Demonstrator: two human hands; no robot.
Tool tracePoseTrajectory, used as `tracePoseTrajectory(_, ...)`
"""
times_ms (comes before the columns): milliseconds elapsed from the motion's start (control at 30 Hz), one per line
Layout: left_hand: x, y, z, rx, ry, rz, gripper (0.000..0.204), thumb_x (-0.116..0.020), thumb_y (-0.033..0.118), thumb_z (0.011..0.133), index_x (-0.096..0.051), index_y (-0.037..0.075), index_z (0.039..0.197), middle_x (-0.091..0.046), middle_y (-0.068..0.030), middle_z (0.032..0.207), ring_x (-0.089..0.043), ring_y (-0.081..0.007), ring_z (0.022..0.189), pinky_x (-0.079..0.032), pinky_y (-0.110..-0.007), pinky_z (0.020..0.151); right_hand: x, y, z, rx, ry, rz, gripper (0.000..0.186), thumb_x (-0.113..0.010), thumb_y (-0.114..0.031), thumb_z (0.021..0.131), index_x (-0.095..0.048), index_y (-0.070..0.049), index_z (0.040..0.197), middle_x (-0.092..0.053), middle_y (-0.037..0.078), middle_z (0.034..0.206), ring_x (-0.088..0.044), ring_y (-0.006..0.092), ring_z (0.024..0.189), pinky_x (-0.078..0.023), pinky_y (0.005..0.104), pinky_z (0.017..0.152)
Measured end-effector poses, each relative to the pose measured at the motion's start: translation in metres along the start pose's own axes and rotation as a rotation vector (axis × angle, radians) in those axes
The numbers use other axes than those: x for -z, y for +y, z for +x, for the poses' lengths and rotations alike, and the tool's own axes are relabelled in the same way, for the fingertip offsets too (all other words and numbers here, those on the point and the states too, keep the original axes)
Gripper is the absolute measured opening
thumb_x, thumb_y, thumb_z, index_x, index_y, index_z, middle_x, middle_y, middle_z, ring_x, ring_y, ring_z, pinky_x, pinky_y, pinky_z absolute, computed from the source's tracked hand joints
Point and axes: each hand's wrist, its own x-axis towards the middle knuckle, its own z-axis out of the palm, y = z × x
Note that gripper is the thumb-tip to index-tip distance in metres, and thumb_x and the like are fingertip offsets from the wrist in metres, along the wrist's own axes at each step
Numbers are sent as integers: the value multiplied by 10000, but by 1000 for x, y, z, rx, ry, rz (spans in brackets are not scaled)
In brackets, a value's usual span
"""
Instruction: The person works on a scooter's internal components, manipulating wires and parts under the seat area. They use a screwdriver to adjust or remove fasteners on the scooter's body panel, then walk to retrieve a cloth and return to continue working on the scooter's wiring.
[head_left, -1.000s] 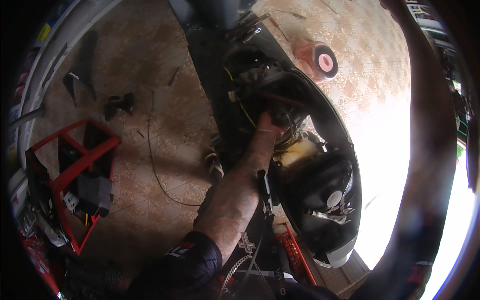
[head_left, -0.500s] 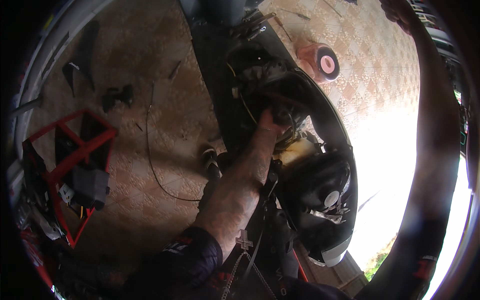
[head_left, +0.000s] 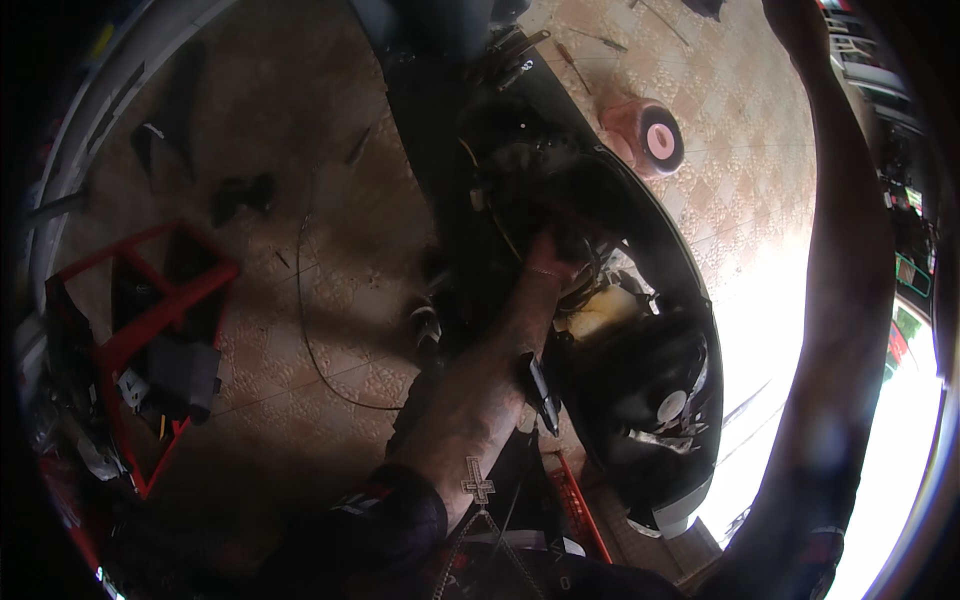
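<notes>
My left hand (head_left: pixel 558 257) reaches down into the open black body of what looks like a scooter or motorcycle (head_left: pixel 665 235). Its fingers are lost in the dark among cables and parts, so what they touch is hidden. Close by the wrist lies a yellowed plastic container (head_left: pixel 603 312). A thin yellow cable (head_left: pixel 508 240) runs along the other side of the hand. My right arm (head_left: pixel 850 260) stretches up along the right side, and its hand lies beyond the top edge.
A red metal frame with dark parts (head_left: pixel 150 325) stands at the left. A thin cable (head_left: pixel 302 290) curves across the tiled floor. Beyond the body sit a pink round object with a black ring (head_left: pixel 645 138) and some long tools (head_left: pixel 575 68). A red bar (head_left: pixel 583 512) shows low in the middle.
My right arm has shifted left and up, taking its hand out of the picture. My left hand stays inside the body. The view has moved slightly, uncovering more of the red bar.
</notes>
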Motion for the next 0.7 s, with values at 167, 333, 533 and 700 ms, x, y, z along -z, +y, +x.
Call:
tracePoseTrajectory(167,4,-7,1,-35,238,33,246,-601,317,952,-681,108,1053,-717,-79,994,-701,-242,886,-601,-457,775,3,15,7,-64,-147,125,293,-664,-307,871,-658,-21,809,-555,58,620,-520,197,546,-403,386,517)
tracePoseTrajectory(333,18,-6,8,-41,287,65,285,-598,361,951,-678,116,1073,-712,-87,1018,-694,-262,920,-596,-479,796,9,29,21,-155,-397,383,239,-649,-271,891,-610,-65,778,-467,17,561,-410,152,467,-315,349,451)
tracePoseTrajectory(533,22,-2,8,49,109,-40,296,-602,357,944,-675,108,1084,-713,-96,1027,-692,-269,951,-590,-500,814,13,22,24,-219,-533,503,221,-630,-228,915,-552,-119,740,-361,-32,490,-278,98,373,-209,306,373)
tracePoseTrajectory(700,16,-6,12,-58,199,81,294,-605,354,939,-675,105,1079,-714,-100,1021,-696,-273,924,-589,-492,819,20,15,20,-241,-583,511,240,-633,-231,917,-541,-121,725,-357,-36,494,-281,101,371,-215,304,373)
